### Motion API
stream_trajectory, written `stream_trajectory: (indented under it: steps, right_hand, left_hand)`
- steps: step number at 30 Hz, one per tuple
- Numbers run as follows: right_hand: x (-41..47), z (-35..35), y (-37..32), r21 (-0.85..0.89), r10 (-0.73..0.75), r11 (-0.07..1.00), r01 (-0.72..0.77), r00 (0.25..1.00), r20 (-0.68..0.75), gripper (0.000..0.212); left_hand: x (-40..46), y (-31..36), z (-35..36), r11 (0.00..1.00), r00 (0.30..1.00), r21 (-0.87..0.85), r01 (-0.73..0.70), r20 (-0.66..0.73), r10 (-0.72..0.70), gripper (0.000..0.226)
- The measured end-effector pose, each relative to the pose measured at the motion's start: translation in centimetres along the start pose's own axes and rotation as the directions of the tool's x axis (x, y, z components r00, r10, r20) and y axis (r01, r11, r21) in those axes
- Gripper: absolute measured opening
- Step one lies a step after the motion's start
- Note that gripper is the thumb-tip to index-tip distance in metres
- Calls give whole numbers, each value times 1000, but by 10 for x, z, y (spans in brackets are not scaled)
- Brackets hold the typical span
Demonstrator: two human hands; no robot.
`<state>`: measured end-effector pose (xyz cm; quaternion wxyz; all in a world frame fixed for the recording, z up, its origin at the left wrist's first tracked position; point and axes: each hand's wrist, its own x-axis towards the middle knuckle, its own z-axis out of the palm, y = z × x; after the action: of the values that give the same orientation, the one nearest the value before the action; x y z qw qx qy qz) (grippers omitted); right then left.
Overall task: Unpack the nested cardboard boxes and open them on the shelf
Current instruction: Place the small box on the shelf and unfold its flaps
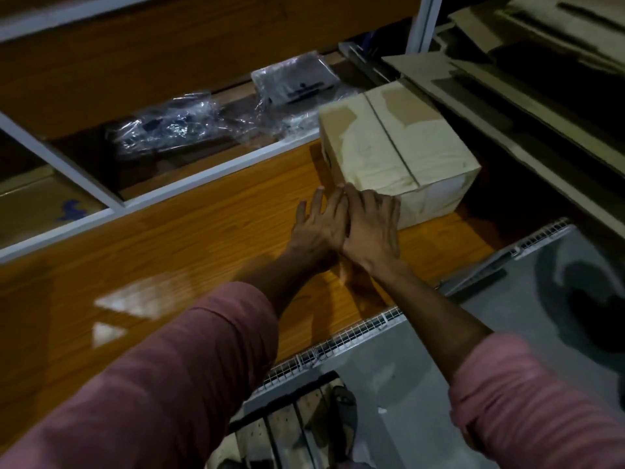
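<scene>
A closed cardboard box with pale tape over its top seam stands on the wooden shelf, toward the right. My left hand and my right hand lie side by side at the box's near corner, fingers straight. The fingertips touch the box's near edge. The right hand partly overlaps the left. Neither hand grips anything. The near lower corner of the box is hidden behind the hands.
Clear plastic bags and another plastic packet lie on the lower shelf level behind. Flattened cardboard sheets are stacked at the right. A white wire edge borders the shelf front, with grey floor below.
</scene>
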<state>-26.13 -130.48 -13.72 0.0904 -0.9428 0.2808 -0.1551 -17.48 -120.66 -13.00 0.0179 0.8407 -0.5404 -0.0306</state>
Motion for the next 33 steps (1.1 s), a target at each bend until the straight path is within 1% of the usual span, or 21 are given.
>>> stream_trajectory:
  steps: [2, 5, 7, 8, 9, 11, 12, 14, 17, 19, 21, 22, 23, 24, 25, 27, 28, 30, 32, 33]
  right_hand:
    - [-1, 0, -7, 37, -65, 997, 65, 998, 9, 85]
    - [-1, 5, -20, 138, -147, 981, 136, 987, 71, 98]
    - [-5, 10, -30, 276, -186, 952, 135, 968, 171, 109]
    - [-10, 12, -36, 366, -197, 925, 101, 952, 235, 110]
    - [-17, 14, -42, 434, -210, 898, 67, 934, 290, 108]
    - [-32, 17, -53, 468, -235, 882, 58, 915, 329, 98]
    - [-38, 20, -58, 453, -243, 888, 78, 916, 320, 95]
    - [-43, 24, -68, 417, -267, 900, 127, 917, 298, 90]
    - [-43, 27, -83, 406, -304, 896, 179, 914, 269, 80]
    - [-42, 28, -92, 408, -319, 888, 211, 923, 215, 73]
    - [-40, 28, -99, 438, -323, 866, 243, 939, 118, 60]
    - [-39, 27, -102, 450, -319, 854, 262, 946, 53, 55]
    - [-37, 26, -106, 451, -306, 847, 281, 952, -18, 51]
    - [-33, 24, -109, 442, -280, 849, 290, 956, -90, 46]
    - [-29, 21, -112, 431, -243, 856, 284, 958, -150, 42]
    - [-20, 13, -118, 402, -178, 880, 253, 960, -215, 44]
    - [-16, 10, -120, 375, -175, 892, 252, 958, -227, 49]
    - [-7, 4, -121, 318, -209, 910, 266, 957, -201, 57]
    - [-1, 1, -121, 293, -244, 914, 280, 958, -154, 58]
    - [0, 0, -122, 294, -259, 911, 289, 956, -138, 57]
  left_hand:
    - [-11, -7, 0, 1000, 996, 25, 4, -88, -2, 92]
    - [-24, -21, 1, 1000, 994, 19, 7, -113, -5, 96]
    - [-35, -33, 1, 998, 997, 55, -24, -74, 28, 99]
    - [-41, -39, 1, 996, 998, 77, -35, -40, 39, 99]
    - [-48, -44, 0, 997, 999, 72, -34, -3, 35, 98]
    - [-68, -53, 2, 1000, 997, 17, 19, 69, -20, 92]
    - [-78, -57, 3, 999, 997, 0, 39, 70, -39, 85]
    - [-97, -65, 7, 998, 998, 2, 64, -10, -64, 72]
    - [-112, -75, 7, 994, 975, 14, 106, -195, -101, 60]
    - [-118, -79, 4, 993, 932, 60, 100, -354, -72, 50]
    - [-120, -84, 1, 986, 860, 138, 94, -511, -10, 44]
    - [-120, -86, -2, 983, 828, 153, 102, -561, 2, 46]
    - [-119, -88, -5, 983, 810, 148, 110, -586, -2, 48]
    - [-116, -89, -11, 986, 809, 126, 114, -587, -19, 52]
    - [-113, -90, -18, 990, 823, 92, 109, -567, -38, 58]
    - [-106, -91, -31, 995, 879, 40, 93, -473, -63, 75]
    - [-103, -92, -38, 995, 909, 28, 98, -410, -78, 83]
    - [-96, -92, -47, 990, 951, 18, 139, -282, -128, 96]
    - [-93, -92, -54, 985, 960, -1, 173, -222, -169, 101]
    - [-92, -92, -56, 983, 960, -16, 182, -212, -181, 99]
